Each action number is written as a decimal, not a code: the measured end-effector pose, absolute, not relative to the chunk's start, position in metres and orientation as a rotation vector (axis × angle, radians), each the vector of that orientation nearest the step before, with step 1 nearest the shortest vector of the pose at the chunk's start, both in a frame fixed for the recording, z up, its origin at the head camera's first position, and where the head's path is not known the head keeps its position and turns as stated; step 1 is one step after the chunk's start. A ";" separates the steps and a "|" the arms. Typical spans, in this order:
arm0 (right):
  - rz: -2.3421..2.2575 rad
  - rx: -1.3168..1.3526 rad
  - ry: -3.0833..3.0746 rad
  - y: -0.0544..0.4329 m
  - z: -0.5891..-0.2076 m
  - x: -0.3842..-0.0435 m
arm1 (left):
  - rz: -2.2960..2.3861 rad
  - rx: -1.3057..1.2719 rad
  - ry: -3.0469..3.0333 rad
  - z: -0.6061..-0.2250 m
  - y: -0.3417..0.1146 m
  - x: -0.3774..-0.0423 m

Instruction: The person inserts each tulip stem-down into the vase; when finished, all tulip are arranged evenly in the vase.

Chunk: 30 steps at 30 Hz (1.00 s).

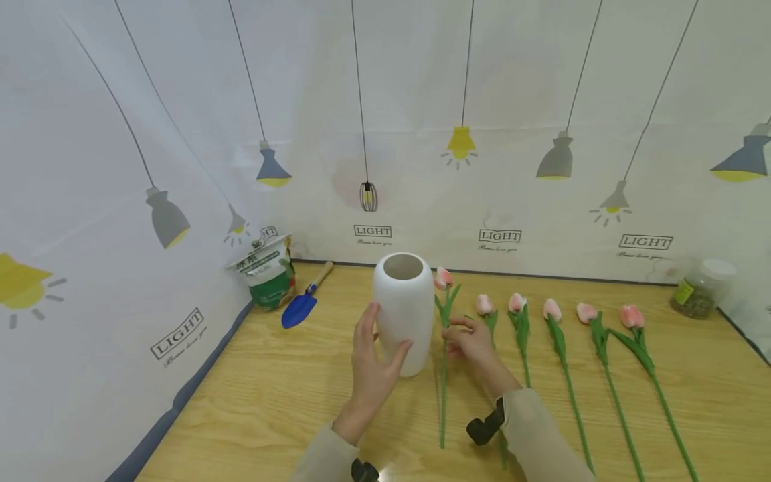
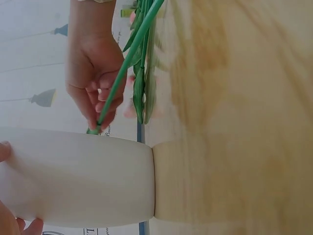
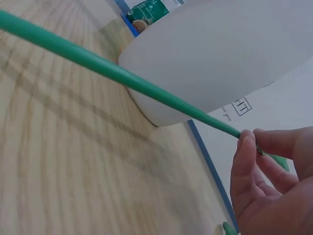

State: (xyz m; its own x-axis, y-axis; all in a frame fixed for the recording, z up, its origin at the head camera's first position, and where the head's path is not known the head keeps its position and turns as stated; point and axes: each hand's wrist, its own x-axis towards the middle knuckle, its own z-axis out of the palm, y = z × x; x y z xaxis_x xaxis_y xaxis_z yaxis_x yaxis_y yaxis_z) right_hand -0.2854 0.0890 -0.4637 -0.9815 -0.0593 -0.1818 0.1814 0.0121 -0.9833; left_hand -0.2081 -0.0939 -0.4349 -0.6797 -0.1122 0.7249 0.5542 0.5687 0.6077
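A tall white vase (image 1: 405,321) stands upright on the wooden table, its round mouth facing up. My left hand (image 1: 372,358) holds its side, with the thumb across the front and the fingers along the left. Just right of the vase, my right hand (image 1: 472,345) pinches the green stem of a pink artificial tulip (image 1: 444,278) near its leaves. In the right wrist view the stem (image 3: 122,76) slants up off the table between thumb and fingers (image 3: 244,156). The left wrist view has the vase (image 2: 83,176) close to the pinching right hand (image 2: 98,73).
Several more pink tulips (image 1: 552,310) lie in a row to the right. A blue trowel (image 1: 299,310) with a wooden handle lies left of the vase, beside a green and white bag (image 1: 269,278). At the far right stands a lidded jar (image 1: 699,294). A printed curtain (image 1: 421,201) backs the table.
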 end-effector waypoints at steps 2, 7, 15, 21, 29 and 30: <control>-2.107 0.097 2.119 0.092 -0.458 -0.284 | -1.125 -0.350 -2.056 -0.435 -0.095 -0.208; -2.147 -0.053 2.222 0.097 -0.443 -0.280 | -1.107 -0.365 -2.052 -0.435 -0.096 -0.210; -2.239 -0.175 2.258 0.100 -0.423 -0.272 | -1.079 -0.384 -2.049 -0.439 -0.099 -0.212; -2.352 -0.263 2.214 0.104 -0.403 -0.266 | -1.086 -0.393 -2.035 -0.439 -0.099 -0.211; -2.496 -0.374 2.133 0.111 -0.378 -0.263 | -1.090 -0.415 -2.033 -0.439 -0.099 -0.213; -2.499 -0.395 2.129 0.112 -0.375 -0.263 | -1.089 -0.420 -2.029 -0.439 -0.099 -0.213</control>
